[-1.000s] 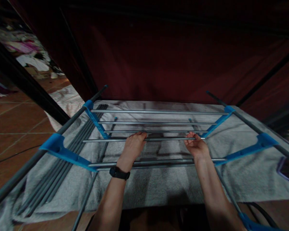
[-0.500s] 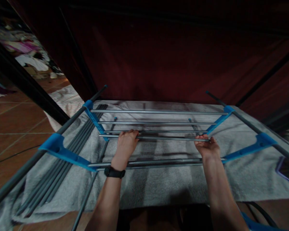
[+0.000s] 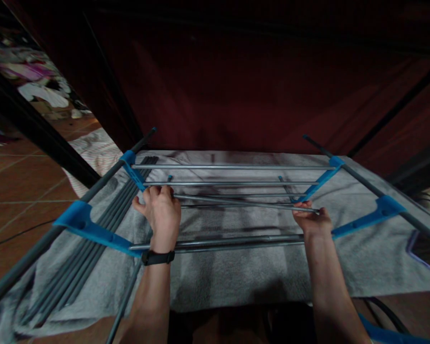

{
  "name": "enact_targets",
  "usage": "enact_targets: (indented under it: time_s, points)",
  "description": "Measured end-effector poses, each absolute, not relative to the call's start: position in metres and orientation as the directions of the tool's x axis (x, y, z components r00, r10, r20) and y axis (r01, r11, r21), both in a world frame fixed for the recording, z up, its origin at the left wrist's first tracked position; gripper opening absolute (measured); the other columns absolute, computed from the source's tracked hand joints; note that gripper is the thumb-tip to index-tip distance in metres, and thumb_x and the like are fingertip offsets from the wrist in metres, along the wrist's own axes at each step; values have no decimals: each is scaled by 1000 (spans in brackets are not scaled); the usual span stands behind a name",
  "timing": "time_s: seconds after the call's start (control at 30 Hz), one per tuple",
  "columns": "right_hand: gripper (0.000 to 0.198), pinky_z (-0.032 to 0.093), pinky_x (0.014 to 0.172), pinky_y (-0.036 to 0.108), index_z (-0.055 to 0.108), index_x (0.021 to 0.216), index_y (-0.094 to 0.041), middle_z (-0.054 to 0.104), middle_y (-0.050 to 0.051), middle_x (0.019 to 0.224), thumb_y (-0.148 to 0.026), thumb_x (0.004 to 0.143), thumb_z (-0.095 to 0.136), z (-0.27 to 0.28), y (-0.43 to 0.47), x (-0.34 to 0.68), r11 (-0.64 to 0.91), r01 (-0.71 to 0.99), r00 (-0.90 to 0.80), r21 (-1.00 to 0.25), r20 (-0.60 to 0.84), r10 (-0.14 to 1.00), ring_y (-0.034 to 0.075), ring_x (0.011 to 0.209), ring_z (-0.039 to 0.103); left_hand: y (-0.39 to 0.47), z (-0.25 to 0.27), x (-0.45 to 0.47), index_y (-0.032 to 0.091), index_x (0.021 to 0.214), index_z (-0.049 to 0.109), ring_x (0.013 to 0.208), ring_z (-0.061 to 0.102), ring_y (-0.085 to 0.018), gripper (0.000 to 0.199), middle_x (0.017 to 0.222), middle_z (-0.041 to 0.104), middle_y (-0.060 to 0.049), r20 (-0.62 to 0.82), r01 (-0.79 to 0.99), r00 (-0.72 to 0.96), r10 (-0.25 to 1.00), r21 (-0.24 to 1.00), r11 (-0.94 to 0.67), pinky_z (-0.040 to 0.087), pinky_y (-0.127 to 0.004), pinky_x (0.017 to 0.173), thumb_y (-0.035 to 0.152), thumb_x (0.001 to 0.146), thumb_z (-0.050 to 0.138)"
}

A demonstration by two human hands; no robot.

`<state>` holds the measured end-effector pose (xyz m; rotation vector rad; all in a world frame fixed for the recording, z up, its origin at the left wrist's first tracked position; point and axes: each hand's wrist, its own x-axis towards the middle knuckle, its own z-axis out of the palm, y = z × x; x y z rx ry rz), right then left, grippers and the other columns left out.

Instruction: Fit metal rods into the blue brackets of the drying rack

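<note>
A loose grey metal tube (image 3: 232, 201) spans between my hands, tilted with its left end a little farther from me. My left hand (image 3: 161, 210), wearing a black wristband, is closed over its left end near the rear left blue bracket (image 3: 133, 170). My right hand (image 3: 312, 220) grips the tube's right end from below, close to the rear right blue bracket (image 3: 320, 180). Around them stands a rack frame of grey tubes and blue plastic brackets. Fixed crossbars (image 3: 232, 167) run at the back, and a front pair of bars (image 3: 236, 242) lies nearer me.
Several loose grey tubes (image 3: 93, 243) lie on the grey blanket (image 3: 243, 277) at left. Behind the rack rises a dark red wooden panel (image 3: 232, 95). A purple-edged object (image 3: 421, 255) sits at the right, and piled clothes (image 3: 39, 81) are at the far left.
My left hand has slid left to the tube's end and raised it slightly toward the left bracket. The tube now slants. My right hand has shifted slightly right, still on the tube.
</note>
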<state>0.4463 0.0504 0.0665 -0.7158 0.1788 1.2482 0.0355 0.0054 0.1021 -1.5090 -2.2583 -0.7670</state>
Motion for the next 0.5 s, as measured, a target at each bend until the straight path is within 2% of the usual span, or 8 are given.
enact_targets:
  time_s: [0.17, 0.27, 0.37, 0.5]
  points:
    - [47, 52, 47, 29, 48, 89, -21, 52, -1, 75, -48, 96, 10, 66, 50, 449, 173, -892, 387, -417, -510, 768, 12, 56, 55, 2, 108, 33, 16, 102, 65, 115, 47, -39, 26, 113, 58, -19, 503, 886, -463, 729, 289, 364, 34, -55, 98, 23, 81, 51]
    - [47, 51, 46, 29, 47, 89, -23, 54, 1, 80, -48, 96, 7, 65, 50, 454, 209, -880, 427, -427, -518, 741, 13, 59, 57, 5, 106, 28, 15, 98, 66, 106, 50, -36, 25, 106, 58, -17, 484, 886, -444, 754, 364, 288, 41, -49, 93, 18, 80, 49]
    - [46, 49, 44, 27, 45, 85, -23, 52, -1, 74, -44, 96, 6, 63, 49, 460, 239, -877, 438, -417, -490, 754, 11, 54, 53, 13, 100, 20, 17, 92, 67, 98, 53, -29, 28, 98, 57, -12, 484, 828, -451, 750, 540, 149, 43, -45, 94, 10, 74, 48]
    - [47, 46, 41, 26, 44, 79, -22, 43, -4, 64, -42, 96, 6, 60, 50, 465, 262, -874, 437, -410, -424, 793, 11, 47, 47, 26, 89, 12, 19, 81, 69, 82, 53, -21, 29, 83, 54, -4, 406, 604, -579, 707, 796, 37, 45, -39, 89, 6, 63, 50]
